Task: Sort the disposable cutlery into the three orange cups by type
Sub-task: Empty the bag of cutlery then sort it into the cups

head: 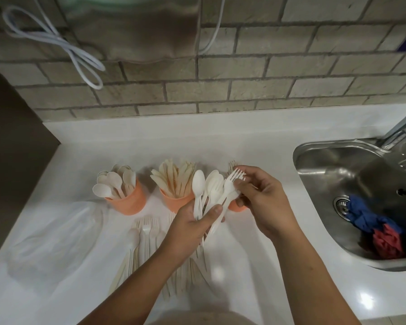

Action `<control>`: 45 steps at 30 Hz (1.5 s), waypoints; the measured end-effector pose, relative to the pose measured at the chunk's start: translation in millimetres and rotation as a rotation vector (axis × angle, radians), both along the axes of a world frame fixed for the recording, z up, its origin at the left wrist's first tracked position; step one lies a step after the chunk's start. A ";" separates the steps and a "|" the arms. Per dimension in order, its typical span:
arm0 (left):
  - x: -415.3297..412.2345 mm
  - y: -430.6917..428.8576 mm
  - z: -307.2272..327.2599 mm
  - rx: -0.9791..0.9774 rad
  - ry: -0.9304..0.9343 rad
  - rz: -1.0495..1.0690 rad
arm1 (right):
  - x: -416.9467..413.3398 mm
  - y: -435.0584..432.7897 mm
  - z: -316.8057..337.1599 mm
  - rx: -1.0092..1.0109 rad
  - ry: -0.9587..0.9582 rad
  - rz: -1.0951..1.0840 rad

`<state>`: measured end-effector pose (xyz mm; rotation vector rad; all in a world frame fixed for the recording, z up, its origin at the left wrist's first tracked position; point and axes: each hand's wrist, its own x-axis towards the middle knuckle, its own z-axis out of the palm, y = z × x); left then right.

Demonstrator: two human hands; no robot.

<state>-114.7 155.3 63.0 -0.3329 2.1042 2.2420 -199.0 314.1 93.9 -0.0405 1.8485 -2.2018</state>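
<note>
White counter [256,148] is stretching along under a brick wall [244,90]. Over its middle, the left hand [192,231] is gripping a bunch of white spoons and forks [211,191]. The right hand [263,198] is pinching one fork [231,181] at the right side of the bunch. Just behind, three orange cups are standing in a row: the spoon cup [129,202], the knife cup [176,202], and the third cup [237,207], which is mostly hiding behind the hands. Loose cutlery [145,235] is lying near the front edge. A clear plastic bag [52,233] is lying at the left, and a steel sink [300,158] is sitting at the right edge.
</note>
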 end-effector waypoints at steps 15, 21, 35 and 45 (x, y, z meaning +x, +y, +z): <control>-1.6 -3.3 -9.6 0.026 -0.092 0.082 | -34.6 33.9 31.7 0.165 0.411 -0.271; -4.9 -1.8 -10.3 0.057 -0.115 0.119 | -48.7 40.0 18.6 0.553 0.713 -0.467; -4.9 -1.4 -6.8 0.271 -0.122 0.071 | 5.4 -14.4 -3.3 0.712 0.671 -0.070; -1.0 -5.1 -7.8 0.176 -0.103 0.097 | -14.3 0.3 21.5 0.576 0.460 -0.161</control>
